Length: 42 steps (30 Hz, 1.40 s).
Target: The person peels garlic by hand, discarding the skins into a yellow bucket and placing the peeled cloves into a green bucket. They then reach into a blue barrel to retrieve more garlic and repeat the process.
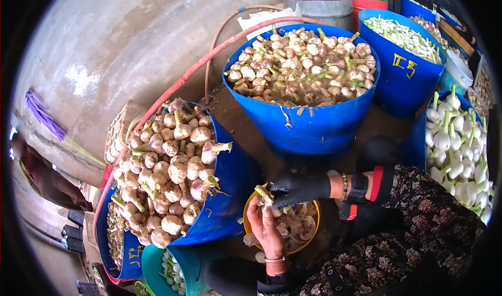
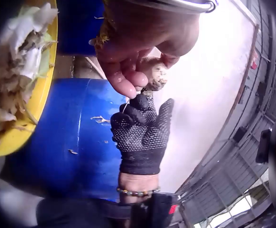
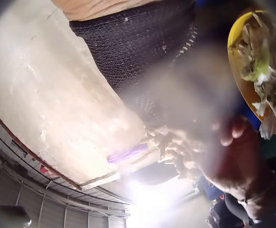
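Note:
A garlic bulb [image 2: 156, 76] with a short stem is between the two hands, over a yellow bowl [image 1: 317, 223] of loose garlic skins. My bare left hand [image 1: 267, 230], a metal bangle at its wrist, grips the bulb with thumb and fingers. From the other side comes my right hand [image 1: 300, 188] in a black dotted glove, its fingers bent against the bulb's underside. A thin pale strip [image 2: 126, 104] runs from the left fingertips to the gloved fingers; I cannot tell what it is. In the right wrist view, blur hides most of the contact.
A tilted blue barrel [image 1: 235, 176] heaped with unpeeled garlic stands left of the bowl. Behind is a blue tub [image 1: 308, 118] of bulbs in murky water. Cleaned bulbs [image 1: 455, 144] fill a container at right; a teal bucket [image 1: 196, 270] stands front left. A red hose [image 1: 178, 84] curves past the wall.

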### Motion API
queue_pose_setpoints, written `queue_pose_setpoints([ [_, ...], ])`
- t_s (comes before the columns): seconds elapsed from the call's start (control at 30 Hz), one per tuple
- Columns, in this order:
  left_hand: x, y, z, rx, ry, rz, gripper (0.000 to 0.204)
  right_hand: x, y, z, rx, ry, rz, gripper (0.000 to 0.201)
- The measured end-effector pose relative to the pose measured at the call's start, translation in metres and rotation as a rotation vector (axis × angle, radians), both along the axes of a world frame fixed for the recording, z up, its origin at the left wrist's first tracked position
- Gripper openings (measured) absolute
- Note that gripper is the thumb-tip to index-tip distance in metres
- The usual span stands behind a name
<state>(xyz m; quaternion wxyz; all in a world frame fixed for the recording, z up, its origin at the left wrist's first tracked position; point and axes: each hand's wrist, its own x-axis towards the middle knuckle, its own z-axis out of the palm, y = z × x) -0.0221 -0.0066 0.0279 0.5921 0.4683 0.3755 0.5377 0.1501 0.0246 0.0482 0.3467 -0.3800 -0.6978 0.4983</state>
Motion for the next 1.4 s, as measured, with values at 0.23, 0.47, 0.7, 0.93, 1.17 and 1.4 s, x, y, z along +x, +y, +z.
queue_pose_setpoints([
  [0.23, 0.001, 0.0, -0.017, 0.235, 0.207, 0.026, 0.04, -0.006, 0.001, -0.004, 0.088, 0.051, -0.132, 0.02],
  [0.47, -0.002, -0.004, -0.023, -0.532, -0.695, -0.424, 0.043, -0.009, -0.003, -0.007, -0.096, 0.192, -0.141, 0.013],
  [0.7, 0.01, -0.004, -0.023, 0.352, 0.348, 0.13, 0.03, -0.009, 0.003, -0.013, -0.06, -0.143, -0.363, 0.015],
  [0.93, -0.009, -0.001, -0.019, -0.224, -0.48, -0.325, 0.035, -0.006, -0.008, 0.01, -0.275, 0.116, -0.216, 0.014],
  [1.17, -0.002, 0.0, -0.018, 0.099, 0.112, 0.037, 0.042, -0.013, -0.003, -0.016, 0.107, -0.065, -0.249, 0.014],
  [1.4, -0.012, 0.001, -0.019, 0.046, -0.227, 0.015, 0.041, -0.006, -0.004, -0.008, -0.264, 0.371, -0.264, 0.014],
])
